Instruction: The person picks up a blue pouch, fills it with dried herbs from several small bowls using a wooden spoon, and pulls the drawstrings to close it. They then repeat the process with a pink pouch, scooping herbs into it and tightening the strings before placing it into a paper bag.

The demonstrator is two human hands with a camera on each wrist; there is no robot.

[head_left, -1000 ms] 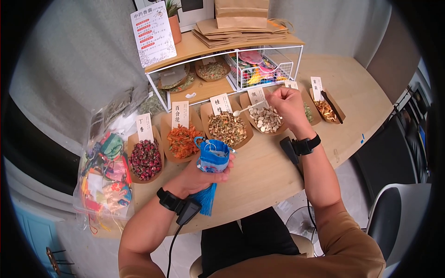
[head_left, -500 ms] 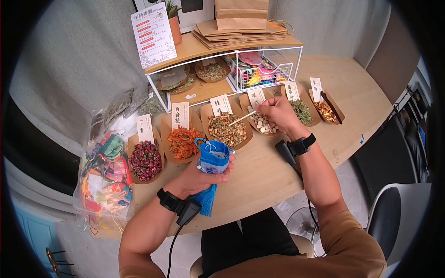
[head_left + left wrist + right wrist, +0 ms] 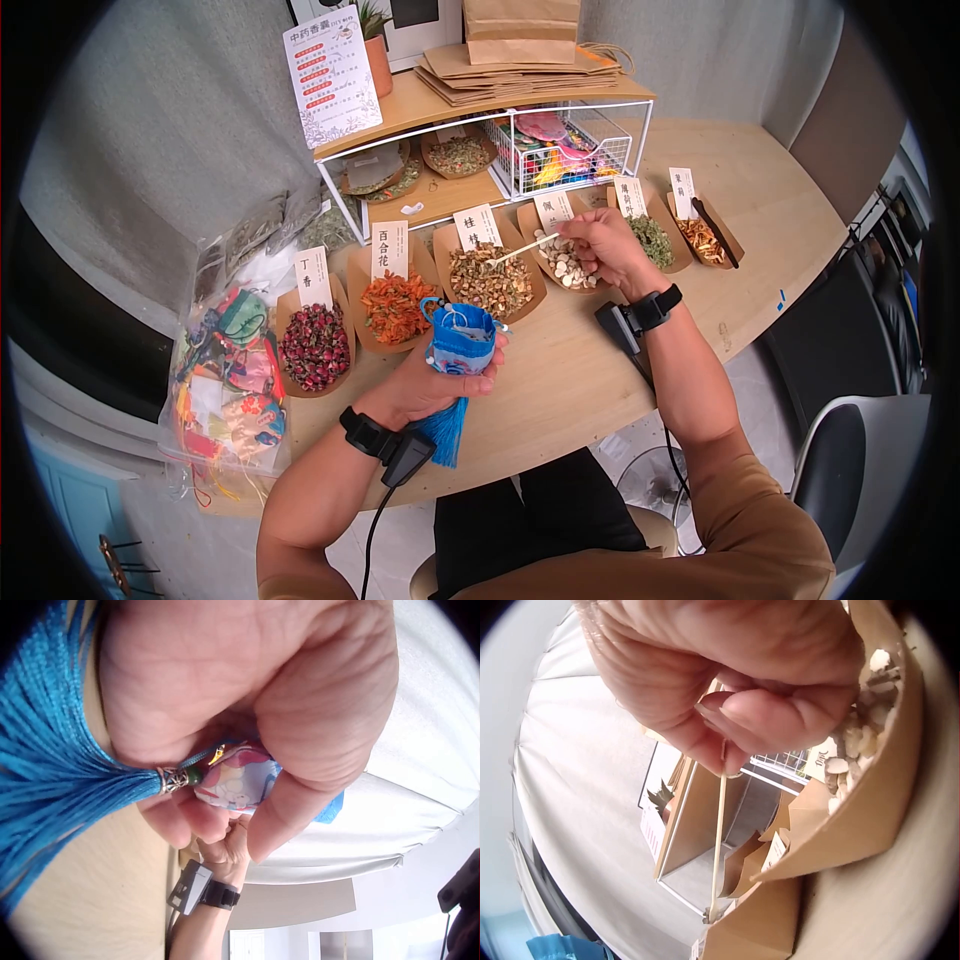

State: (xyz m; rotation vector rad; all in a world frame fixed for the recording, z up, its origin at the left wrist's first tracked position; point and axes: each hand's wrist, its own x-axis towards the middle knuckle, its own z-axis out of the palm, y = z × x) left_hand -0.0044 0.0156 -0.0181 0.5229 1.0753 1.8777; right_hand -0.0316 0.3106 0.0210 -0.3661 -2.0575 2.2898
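Note:
My left hand [image 3: 425, 388] grips a small blue drawstring pouch [image 3: 460, 352], its mouth open upward, with pale contents showing inside. From its base hangs a blue tassel [image 3: 90, 787], joined by a metal cap and a green bead in the left wrist view. Thumb and fingers of my right hand [image 3: 608, 248] pinch the thin handle of a small pale spoon [image 3: 525, 247]. The spoon's tip is at the chopped brown herbs [image 3: 490, 285] in the third tray from the left. Below the right hand sits a tray of whitish slices [image 3: 847, 754].
Paper trays of red buds [image 3: 315, 345], orange petals [image 3: 395, 305], green leaves [image 3: 652, 240] and brown strips with dark tongs [image 3: 717, 230] line the table. A white-framed shelf [image 3: 410, 125] stands behind. Colourful pouches fill a clear bag [image 3: 235, 400] at left.
My right hand has come down and left with the spoon, whose tip moved from above the trays to the chopped herbs. The left hand and pouch have stayed nearly still.

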